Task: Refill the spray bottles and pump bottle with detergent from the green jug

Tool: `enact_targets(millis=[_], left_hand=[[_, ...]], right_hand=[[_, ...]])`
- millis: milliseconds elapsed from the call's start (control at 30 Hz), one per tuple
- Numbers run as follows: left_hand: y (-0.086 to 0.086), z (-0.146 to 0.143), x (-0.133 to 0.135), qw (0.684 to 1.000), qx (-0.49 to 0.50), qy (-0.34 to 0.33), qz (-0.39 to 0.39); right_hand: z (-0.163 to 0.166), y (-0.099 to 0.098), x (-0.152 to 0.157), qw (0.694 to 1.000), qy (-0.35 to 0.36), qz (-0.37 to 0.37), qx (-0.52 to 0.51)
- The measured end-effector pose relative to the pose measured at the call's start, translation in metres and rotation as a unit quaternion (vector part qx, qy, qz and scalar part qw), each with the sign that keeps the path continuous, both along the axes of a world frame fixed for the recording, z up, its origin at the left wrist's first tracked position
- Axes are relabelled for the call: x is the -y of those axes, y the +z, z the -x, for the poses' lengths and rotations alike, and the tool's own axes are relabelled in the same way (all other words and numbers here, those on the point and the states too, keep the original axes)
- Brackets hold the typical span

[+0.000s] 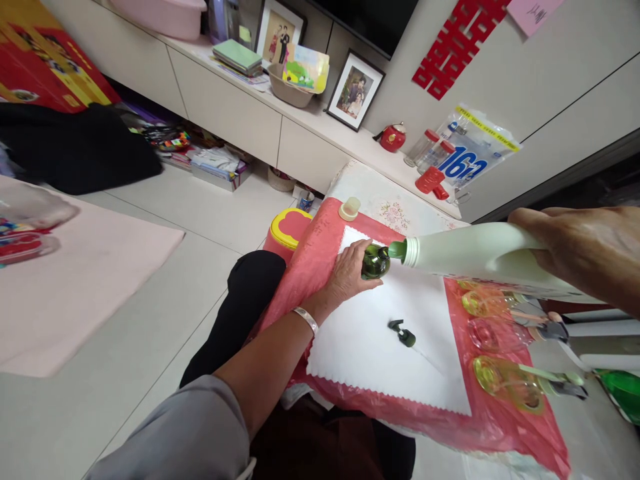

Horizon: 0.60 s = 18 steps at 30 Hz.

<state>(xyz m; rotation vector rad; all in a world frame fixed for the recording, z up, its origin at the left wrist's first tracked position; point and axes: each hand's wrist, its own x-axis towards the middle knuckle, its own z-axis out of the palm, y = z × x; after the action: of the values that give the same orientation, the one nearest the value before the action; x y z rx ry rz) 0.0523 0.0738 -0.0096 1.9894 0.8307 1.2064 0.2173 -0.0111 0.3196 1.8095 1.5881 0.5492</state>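
Observation:
My left hand (353,272) is closed around a small dark green bottle (376,262) on a white scallop-edged mat (390,353). In my right hand (590,247) a large pale green jug (465,250) is held tilted, almost level. Its green spout (397,251) is at the small bottle's mouth; whether liquid is flowing I cannot tell. A dark green pump head (403,333) with a clear tube lies on the mat. The jug's pale cap (350,209) appears to be the one standing on the red plastic sheet (325,233) near the far edge.
Several coloured pump bottles (505,383) lie or lean along the table's right side. A pink stool with a yellow top (289,230) stands left of the table. Behind it runs a low cabinet (240,113) bearing frames, a basket and jars. A pink-covered surface (85,287) is at far left.

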Motion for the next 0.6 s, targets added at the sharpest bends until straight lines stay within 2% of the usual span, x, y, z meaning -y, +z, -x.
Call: enact_targets(millis=[400, 600], left_hand=[[0.004, 0.001, -0.001, 1.0, 0.012, -0.008, 0.004], [0.004, 0.003, 0.0, 1.0, 0.016, -0.01, 0.0]], right_hand=[[-0.004, -0.004, 0.0, 0.999, 0.0, -0.021, -0.026], [0.011, -0.003, 0.0, 0.998, 0.019, -0.03, -0.046]])
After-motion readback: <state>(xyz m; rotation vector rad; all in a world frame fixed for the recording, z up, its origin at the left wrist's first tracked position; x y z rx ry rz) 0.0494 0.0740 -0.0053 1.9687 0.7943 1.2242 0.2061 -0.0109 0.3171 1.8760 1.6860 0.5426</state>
